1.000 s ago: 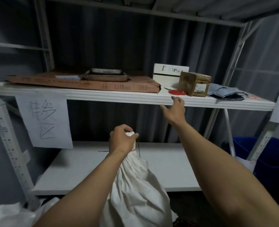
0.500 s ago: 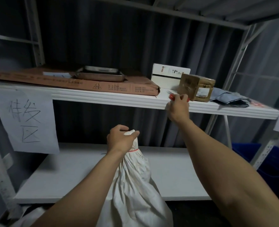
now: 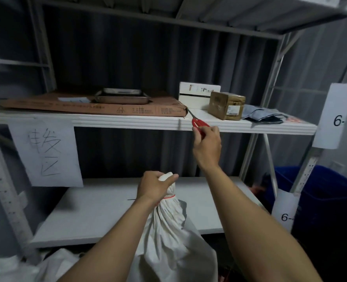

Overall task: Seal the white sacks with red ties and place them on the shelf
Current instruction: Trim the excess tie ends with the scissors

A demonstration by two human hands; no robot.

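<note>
At the centre of the head view stands a metal shelving rack. Its upper shelf (image 3: 127, 123) runs from 9 to 3 o'clock, and its lower shelf (image 3: 99, 212) lies below that.

**Task item.** The white sack (image 3: 168, 241) hangs at 6 o'clock, in front of the lower shelf and not yet on it. Its long axis is near upright, with the gathered neck at the top. A red tie (image 3: 169, 197) circles the neck, so the sealing appears done or nearly done.

**Hands.**
- The left hand (image 3: 152, 188) has its fingers curled tight round the neck, just above the tie, and it carries the sack.
- The right hand (image 3: 207, 145) is raised at 1 o'clock from the neck, at the front edge of the upper shelf. Its fingers are closed round the red handles of a pair of scissors (image 3: 198, 123).
- The scissor blades point to 11 o'clock, toward the corner of a flat carton (image 3: 107, 107). Whether the blades rest on the shelf cannot be told.

**Governing relation.** The tie lies at 7 o'clock from the right hand, well apart from it. The left hand is the nearer hand, just beside the tie.

**Assessment.** The scissors are probably meant for trimming the tie. If so, the right hand must travel down to the neck while the left hand keeps the neck steady.
</note>
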